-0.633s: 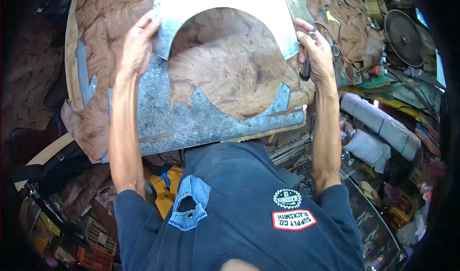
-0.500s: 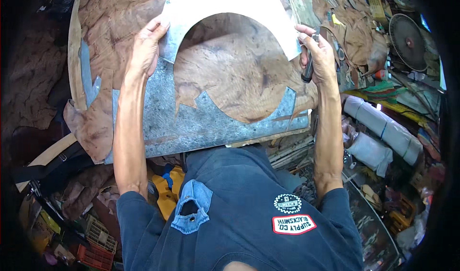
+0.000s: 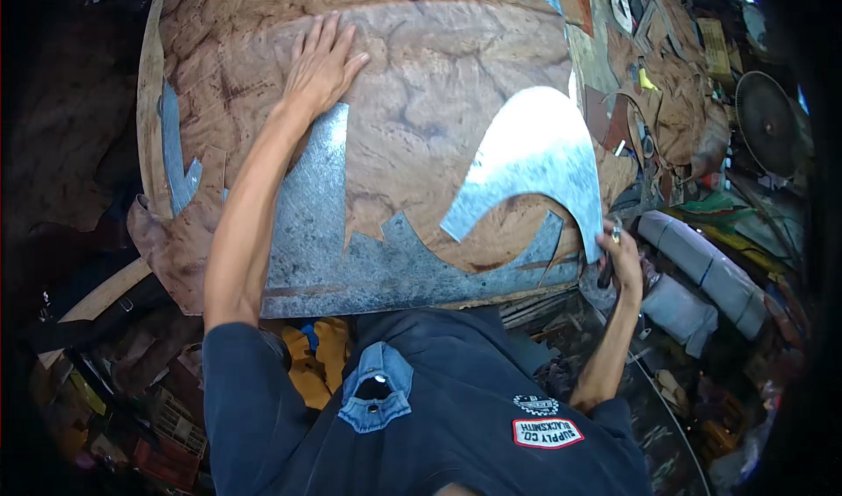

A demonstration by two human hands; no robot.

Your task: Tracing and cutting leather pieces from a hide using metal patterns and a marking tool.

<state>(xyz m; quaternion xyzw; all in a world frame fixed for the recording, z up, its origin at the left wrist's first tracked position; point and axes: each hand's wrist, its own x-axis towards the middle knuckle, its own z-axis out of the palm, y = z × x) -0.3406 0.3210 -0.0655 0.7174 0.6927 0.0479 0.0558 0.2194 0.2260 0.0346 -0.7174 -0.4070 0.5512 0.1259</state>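
Note:
My left hand lies flat with fingers spread on a large brown mottled leather sheet. Down at the table's right edge, my right hand is closed round a dark-handled tool, which looks like a cutting knife. Those same fingers touch the lower right tip of an arch-shaped, shiny grey-blue cut piece. That piece rests over the brown leather, its other tip pointing lower left. Nearer me is a grey-blue sheet with a curved cut-out and pointed ends.
Narrow grey-blue offcuts lie along the left side. Brown scraps pile up at the far right, near a round fan. White wrapped rolls stand right of the table, with a yellow cloth-like thing below its front edge.
The arch-shaped piece, held up by both hands before, is now lower right on the leather. My left hand has let go and pressed flat; my right hand moved down toward me.

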